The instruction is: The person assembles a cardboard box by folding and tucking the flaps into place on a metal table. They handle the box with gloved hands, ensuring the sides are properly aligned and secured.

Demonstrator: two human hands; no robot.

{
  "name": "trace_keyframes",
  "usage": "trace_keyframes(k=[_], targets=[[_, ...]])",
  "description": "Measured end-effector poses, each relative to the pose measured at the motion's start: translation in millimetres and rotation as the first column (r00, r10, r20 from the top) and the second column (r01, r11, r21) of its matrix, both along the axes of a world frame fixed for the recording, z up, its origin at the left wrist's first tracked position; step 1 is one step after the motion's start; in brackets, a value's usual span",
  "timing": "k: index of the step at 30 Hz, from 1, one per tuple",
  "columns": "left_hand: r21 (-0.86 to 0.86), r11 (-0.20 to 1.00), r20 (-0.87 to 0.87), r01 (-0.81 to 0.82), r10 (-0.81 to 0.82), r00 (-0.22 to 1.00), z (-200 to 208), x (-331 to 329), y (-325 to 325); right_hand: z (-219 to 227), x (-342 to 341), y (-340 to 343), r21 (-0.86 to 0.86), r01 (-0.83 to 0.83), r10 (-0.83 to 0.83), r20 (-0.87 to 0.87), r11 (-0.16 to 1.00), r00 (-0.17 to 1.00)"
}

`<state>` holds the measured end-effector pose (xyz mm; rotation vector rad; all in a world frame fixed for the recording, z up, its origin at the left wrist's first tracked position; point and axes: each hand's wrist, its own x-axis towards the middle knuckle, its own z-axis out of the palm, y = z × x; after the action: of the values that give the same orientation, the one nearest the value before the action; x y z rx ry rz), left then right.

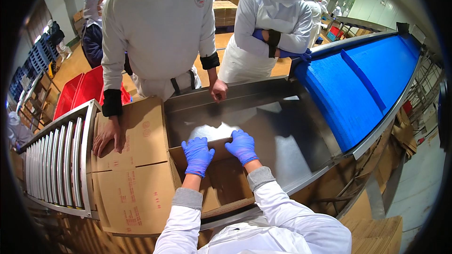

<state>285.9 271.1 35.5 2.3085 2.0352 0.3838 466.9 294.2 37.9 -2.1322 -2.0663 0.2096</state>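
An open cardboard box (228, 181) stands in front of me at the near side of a steel tray table. My left hand (197, 155), in a blue glove, is closed over the box's far wall near its left corner. My right hand (241, 146), gloved the same way, grips the far wall's right end. Inside, the brown bottom panels show. To the left lie flat cardboard sheets (141, 193) with red print, beside the box. A co-worker's bare hand (108, 137) rests on them; that person's other hand (218, 90) hangs over the tray.
The steel tray (278, 127) meets a blue conveyor belt (358, 89) with a raised cleat on the right. A roller conveyor (54, 164) runs off left. Another person (278, 33) stands across with folded arms. Red crates (84, 89) sit behind, and flat cardboard (376, 235) lies low at right.
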Motion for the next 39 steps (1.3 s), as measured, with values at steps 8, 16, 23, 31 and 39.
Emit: trace_keyframes(k=[8, 16, 23, 31, 39], targets=[[0.088, 0.996, 0.078, 0.005, -0.012, 0.997, -5.6, -3.5, -1.7, -4.2, -2.7, -5.9, 0.152, -0.053, 0.050, 0.021, 0.987, 0.999], [0.140, 0.990, 0.076, 0.024, -0.035, 0.996, -7.2, -1.3, -8.6, 0.6, 11.8, -3.0, 0.083, -0.151, 0.152, -0.007, 0.985, 0.988], [0.151, 0.988, 0.073, 0.042, -0.054, 0.996, -3.5, 0.7, -15.2, 6.7, 12.2, -13.4, -0.028, -0.097, 0.099, 0.074, 0.995, 0.992], [0.186, 0.980, 0.086, 0.068, -0.085, 0.993, -4.6, -0.8, -25.6, 9.9, 12.5, -36.3, 0.076, -0.102, 0.091, 0.139, 0.992, 0.986], [0.192, 0.976, 0.106, 0.098, -0.120, 0.987, 0.5, -0.4, -40.1, 7.8, 19.9, -45.1, 0.132, -0.125, 0.118, 0.058, 0.983, 0.991]])
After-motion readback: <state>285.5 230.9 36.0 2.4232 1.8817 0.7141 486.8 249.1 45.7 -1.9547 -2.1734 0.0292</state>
